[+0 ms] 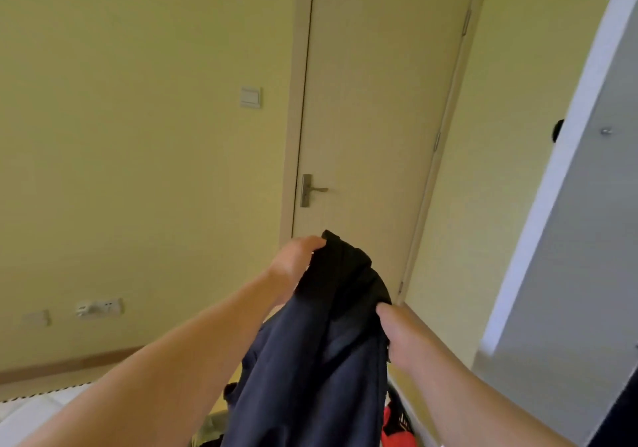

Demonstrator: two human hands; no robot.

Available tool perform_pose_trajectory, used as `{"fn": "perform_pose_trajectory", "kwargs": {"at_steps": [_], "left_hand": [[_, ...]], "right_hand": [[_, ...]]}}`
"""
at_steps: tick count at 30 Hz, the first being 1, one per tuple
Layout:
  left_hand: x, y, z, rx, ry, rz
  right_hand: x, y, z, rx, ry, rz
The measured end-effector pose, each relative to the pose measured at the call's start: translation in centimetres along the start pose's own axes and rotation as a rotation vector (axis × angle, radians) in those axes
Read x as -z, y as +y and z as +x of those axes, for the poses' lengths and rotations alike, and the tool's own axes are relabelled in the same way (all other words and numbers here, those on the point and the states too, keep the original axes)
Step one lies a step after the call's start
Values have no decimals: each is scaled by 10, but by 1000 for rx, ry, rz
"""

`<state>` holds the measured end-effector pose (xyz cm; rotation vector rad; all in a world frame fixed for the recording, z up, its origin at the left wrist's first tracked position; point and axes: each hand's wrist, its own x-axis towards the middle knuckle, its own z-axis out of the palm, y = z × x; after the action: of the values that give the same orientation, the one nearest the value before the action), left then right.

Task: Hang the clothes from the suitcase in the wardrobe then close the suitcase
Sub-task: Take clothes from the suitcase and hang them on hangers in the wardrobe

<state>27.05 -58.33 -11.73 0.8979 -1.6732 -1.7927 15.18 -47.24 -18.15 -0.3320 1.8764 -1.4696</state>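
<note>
dark garment [321, 343] | both hands [297, 260] grip it | no legible writing

Far centre stands a closed cream door [373, 118], its metal lever handle [312, 190] at the left edge. A white light switch [251, 97] sits left of it on the pale yellow wall [138, 153]; white wall sockets [100, 308] (rather blurred) lie low, far left.

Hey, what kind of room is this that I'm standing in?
Probably a bedroom in a home: a closed pale wooden door with a metal lever handle, a white wardrobe-like panel with a small knob on the right, and a dark navy garment held up.
</note>
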Motion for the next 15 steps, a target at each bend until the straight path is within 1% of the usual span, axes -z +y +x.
{"fn": "perform_pose_trajectory", "kwargs": {"at_steps": [3, 6, 8, 11, 13, 15], "left_hand": [[-31, 20, -15, -14, -40, -6], [-72, 34, -32, -94, -142, -17], [-101, 42, -49, -123, -228, -20], [-138, 51, -81, -174, -366, -35], [-157, 54, -103, -213, -438, -43], [-167, 51, -118, -241, -479, -35]], "right_hand": [[21, -8, -18, 45, -65, -84], [53, -15, -43, 207, -122, -172], [75, -16, -61, 277, -122, -178], [106, -12, -85, 360, -101, -114], [129, -9, -99, 343, -50, -53], [145, -8, -110, 274, 10, 43]]}}
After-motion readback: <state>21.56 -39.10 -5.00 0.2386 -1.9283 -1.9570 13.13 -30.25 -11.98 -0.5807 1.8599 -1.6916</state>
